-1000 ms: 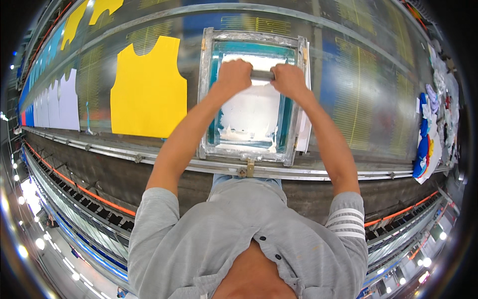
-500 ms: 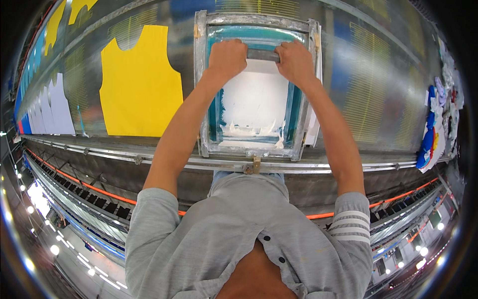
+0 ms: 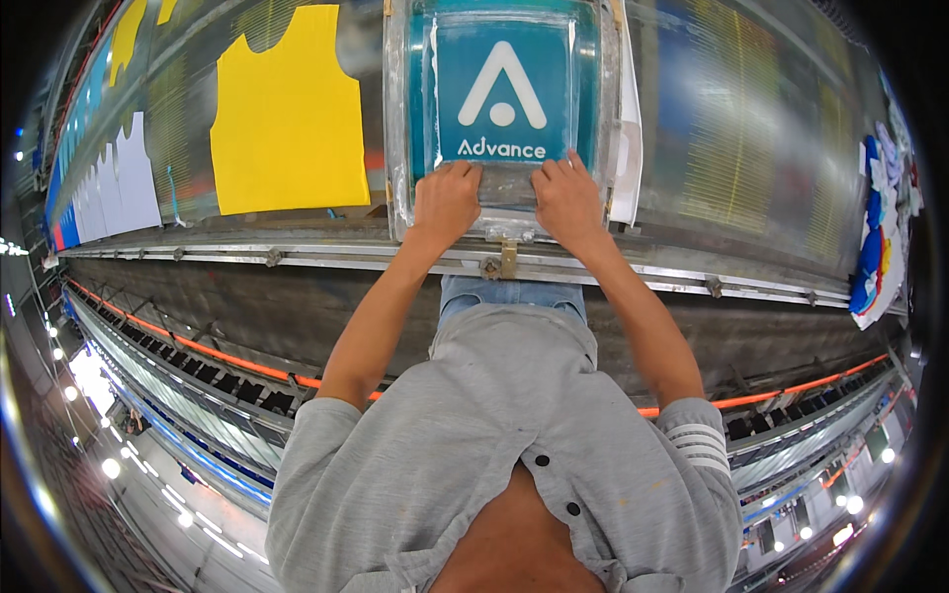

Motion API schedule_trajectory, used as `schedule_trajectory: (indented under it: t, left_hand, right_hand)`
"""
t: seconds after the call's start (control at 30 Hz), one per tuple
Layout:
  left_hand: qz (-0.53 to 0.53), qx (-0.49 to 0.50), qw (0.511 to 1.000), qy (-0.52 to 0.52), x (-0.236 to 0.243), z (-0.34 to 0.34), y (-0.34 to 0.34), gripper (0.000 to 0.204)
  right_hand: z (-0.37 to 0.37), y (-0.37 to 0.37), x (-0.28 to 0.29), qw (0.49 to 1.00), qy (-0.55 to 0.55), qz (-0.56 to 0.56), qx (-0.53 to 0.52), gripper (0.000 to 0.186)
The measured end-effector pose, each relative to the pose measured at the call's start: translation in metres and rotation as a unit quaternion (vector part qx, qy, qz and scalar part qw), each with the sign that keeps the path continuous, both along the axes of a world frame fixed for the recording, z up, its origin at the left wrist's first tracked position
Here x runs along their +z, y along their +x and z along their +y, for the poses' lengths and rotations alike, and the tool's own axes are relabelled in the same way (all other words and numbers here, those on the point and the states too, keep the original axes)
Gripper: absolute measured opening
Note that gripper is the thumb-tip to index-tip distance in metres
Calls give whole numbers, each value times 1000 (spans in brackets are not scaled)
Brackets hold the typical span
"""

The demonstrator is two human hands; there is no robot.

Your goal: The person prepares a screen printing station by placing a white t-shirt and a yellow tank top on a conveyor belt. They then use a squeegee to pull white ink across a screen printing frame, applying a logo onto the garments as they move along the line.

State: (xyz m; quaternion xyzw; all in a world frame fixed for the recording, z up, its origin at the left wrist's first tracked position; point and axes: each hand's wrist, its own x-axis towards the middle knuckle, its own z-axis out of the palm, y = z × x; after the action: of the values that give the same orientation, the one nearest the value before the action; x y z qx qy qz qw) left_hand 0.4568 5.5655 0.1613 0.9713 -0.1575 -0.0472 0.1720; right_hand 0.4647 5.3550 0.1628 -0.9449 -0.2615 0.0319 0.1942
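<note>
Both my hands grip a grey squeegee (image 3: pixel 508 184) at the near end of a printing screen. My left hand (image 3: pixel 448 202) is closed round its left part, my right hand (image 3: pixel 567 200) round its right part. The screen's metal frame (image 3: pixel 397 109) surrounds teal mesh (image 3: pixel 455 89), on which a white pointed shape with a dot and white lettering shows. White ink streaks line the sides of the mesh. The squeegee's lower edge and any ink in front of it are hidden.
A yellow garment panel (image 3: pixel 290 119) lies flat left of the screen. Farther left are pale lilac panels (image 3: pixel 136 168). White sheets (image 3: pixel 628 168) stick out under the screen's right side. A metal rail (image 3: pixel 395 254) edges the table; crumpled coloured cloth (image 3: pixel 875 232) lies far right.
My hands have drawn the squeegee from the far end of the screen to the near end. The white ink that covered the mesh is swept off, showing the design.
</note>
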Motion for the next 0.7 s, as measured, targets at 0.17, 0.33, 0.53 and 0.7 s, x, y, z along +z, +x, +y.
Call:
schedule_trajectory:
  t: [0.17, 0.33, 0.53, 0.7]
  left_hand:
    - [25, -16, 998, 52, 16, -7, -17, 21]
    - [-122, -40, 990, 61, 11, -27, -23, 30]
    - [124, -39, 991, 36, 10, -19, -34, 37]
    - [351, -36, 932, 81, -5, -34, 60, 34]
  right_hand:
    - [1, -22, 1, 1000, -23, 7, -13, 8]
    - [-8, -14, 16, 989, 140, 47, -6, 42]
    - [-78, 27, -5, 944, 204, -24, -258, 55]
    - [-89, 64, -40, 874, 168, 97, -445, 52]
